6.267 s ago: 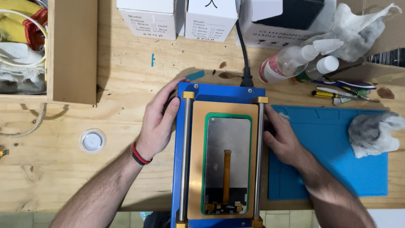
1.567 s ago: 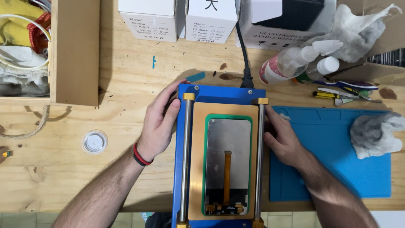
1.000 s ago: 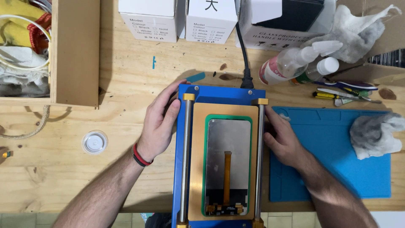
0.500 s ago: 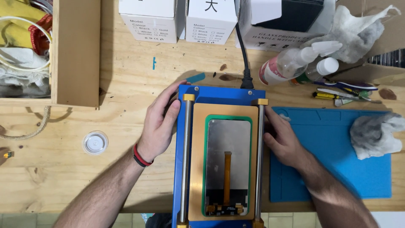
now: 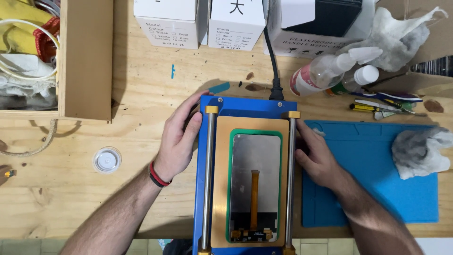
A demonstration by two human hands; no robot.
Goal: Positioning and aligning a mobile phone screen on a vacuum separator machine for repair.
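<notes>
On the counter (image 5: 141, 85), both hands grip the blue screen separator machine (image 5: 245, 106): left hand (image 5: 179, 137) fingers wrapped on its left edge, right hand (image 5: 318, 158) pressed flat against the right rail. Phone screen (image 5: 255, 184) sits mid-plate. A shove could probably yank the power cable (image 5: 271, 61).

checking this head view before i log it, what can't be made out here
Head view only:
- Blue metal machine with two steel rods: its near end is cut off by the bottom edge.
- Left hand: fingertips curl over the machine's side, so the grip is unclear.
- Right hand: fingertips hidden behind the right rod.
- Open wooden box: cut off by the left and top edges.
- White cardboard cartons: tops cut off.
</notes>
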